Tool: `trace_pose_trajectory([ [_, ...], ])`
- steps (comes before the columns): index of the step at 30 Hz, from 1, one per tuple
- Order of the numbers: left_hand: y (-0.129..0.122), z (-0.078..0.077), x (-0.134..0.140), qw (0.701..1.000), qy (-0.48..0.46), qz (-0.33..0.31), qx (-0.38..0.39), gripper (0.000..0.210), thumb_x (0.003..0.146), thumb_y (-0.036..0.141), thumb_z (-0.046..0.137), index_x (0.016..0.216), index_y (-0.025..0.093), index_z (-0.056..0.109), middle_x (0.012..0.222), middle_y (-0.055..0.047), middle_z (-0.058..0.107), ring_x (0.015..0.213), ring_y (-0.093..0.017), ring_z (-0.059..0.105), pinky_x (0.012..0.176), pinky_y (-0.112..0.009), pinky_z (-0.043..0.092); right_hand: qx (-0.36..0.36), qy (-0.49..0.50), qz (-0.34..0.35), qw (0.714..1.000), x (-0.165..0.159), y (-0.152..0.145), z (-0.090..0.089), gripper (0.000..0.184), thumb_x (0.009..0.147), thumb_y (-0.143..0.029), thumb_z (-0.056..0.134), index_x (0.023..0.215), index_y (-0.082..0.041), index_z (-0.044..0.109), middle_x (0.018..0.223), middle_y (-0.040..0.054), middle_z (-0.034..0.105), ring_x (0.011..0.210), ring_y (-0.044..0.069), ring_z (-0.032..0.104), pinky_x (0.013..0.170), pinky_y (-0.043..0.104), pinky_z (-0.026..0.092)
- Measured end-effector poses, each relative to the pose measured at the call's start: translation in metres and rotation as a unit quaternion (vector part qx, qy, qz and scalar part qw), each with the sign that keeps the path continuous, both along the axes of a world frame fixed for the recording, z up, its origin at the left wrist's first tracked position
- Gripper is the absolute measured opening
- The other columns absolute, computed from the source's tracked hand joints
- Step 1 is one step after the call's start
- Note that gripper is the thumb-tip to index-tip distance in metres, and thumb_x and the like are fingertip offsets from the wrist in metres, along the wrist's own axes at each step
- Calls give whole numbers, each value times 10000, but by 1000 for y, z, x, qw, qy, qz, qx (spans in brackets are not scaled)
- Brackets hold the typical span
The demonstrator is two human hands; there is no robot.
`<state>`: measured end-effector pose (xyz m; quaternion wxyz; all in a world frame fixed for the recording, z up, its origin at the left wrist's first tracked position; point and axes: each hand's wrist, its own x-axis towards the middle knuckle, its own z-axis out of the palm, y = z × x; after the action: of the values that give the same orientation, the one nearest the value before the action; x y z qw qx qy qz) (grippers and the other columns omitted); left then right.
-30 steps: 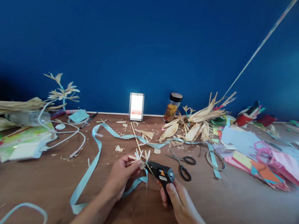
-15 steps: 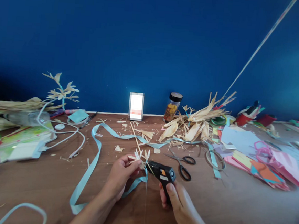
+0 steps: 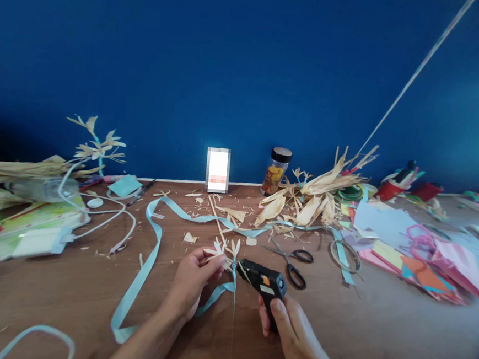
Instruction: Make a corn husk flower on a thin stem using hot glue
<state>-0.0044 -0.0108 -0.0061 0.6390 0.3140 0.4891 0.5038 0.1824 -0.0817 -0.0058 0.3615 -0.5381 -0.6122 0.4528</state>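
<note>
My left hand (image 3: pixel 198 273) pinches a small pale corn-husk flower (image 3: pixel 227 251) between thumb and fingers. Light blue ribbon (image 3: pixel 219 295) hangs from the flower's base and loops leftward over the table. Wrapped round the handle of a black glue gun (image 3: pixel 263 276), my right hand (image 3: pixel 284 318) holds it with the nozzle pointing left, a small gap away from the flower. A thin strand hangs straight down below the flower. The fingertips behind the flower are partly hidden. Black-handled scissors (image 3: pixel 295 264) lie open just beyond the glue gun.
Husk scraps litter the brown table (image 3: pixel 163 301). A lidded jar (image 3: pixel 276 171) and a husk bundle (image 3: pixel 325 192) stand by the blue wall. At left are a finished husk flower stem (image 3: pixel 101 149), white cables (image 3: pixel 130 226) and a bottle (image 3: pixel 52 189). Coloured papers (image 3: pixel 423 271) lie right.
My right hand has drawn the glue gun slightly right and down, so its nozzle has moved away from the flower. My left hand stays almost in place, still pinching the flower.
</note>
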Motion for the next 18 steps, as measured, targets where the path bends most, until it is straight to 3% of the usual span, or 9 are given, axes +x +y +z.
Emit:
trace_pose_trajectory([
  [12, 0, -3, 0, 1000, 2, -20, 4, 214, 622, 269, 674, 742, 138, 554, 609, 10, 593, 528, -61, 511, 524, -161, 410, 48, -79, 36, 995, 1, 5, 3, 323, 875, -358, 259, 717, -166, 466, 619, -1, 496, 573, 117, 458, 565, 212, 342],
  [18, 0, -4, -1, 1000, 4, -19, 8, 214, 630, 275, 669, 759, 143, 560, 605, 20, 584, 529, -62, 512, 525, -161, 411, 63, -152, 67, 984, 3, 5, 8, 204, 854, -335, 315, 824, -181, 446, 671, 6, 527, 611, 140, 478, 584, 227, 328],
])
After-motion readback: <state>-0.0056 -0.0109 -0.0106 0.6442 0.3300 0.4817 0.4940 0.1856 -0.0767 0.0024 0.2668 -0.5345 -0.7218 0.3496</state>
